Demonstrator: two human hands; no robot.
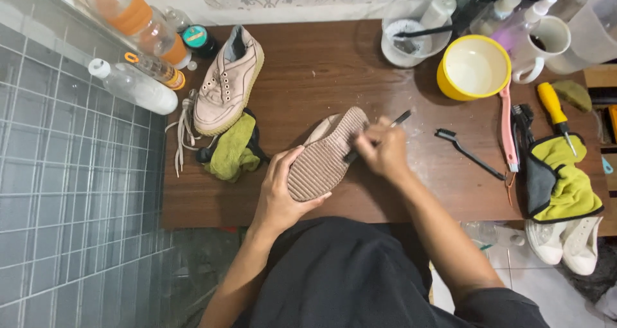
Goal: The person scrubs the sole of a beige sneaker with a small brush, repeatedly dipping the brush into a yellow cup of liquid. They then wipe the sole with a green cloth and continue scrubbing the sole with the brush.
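The brown wooden table (321, 64) bears a pale shoe (228, 83), yellow bowl (472, 67), black brush (466, 151) and green cloth (232, 149).

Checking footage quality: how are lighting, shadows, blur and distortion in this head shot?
Head view: even, soft light; faint shadow beneath the upturned shoe; left hand sharp, right hand slightly smeared; tiled floor lines bow from wide-angle distortion; mild glare on the yellow bowl.

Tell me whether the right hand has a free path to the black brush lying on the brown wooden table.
Probably yes: the right hand sits just left of the black brush, with only bare table between them, though it already grips a thin dark tool.
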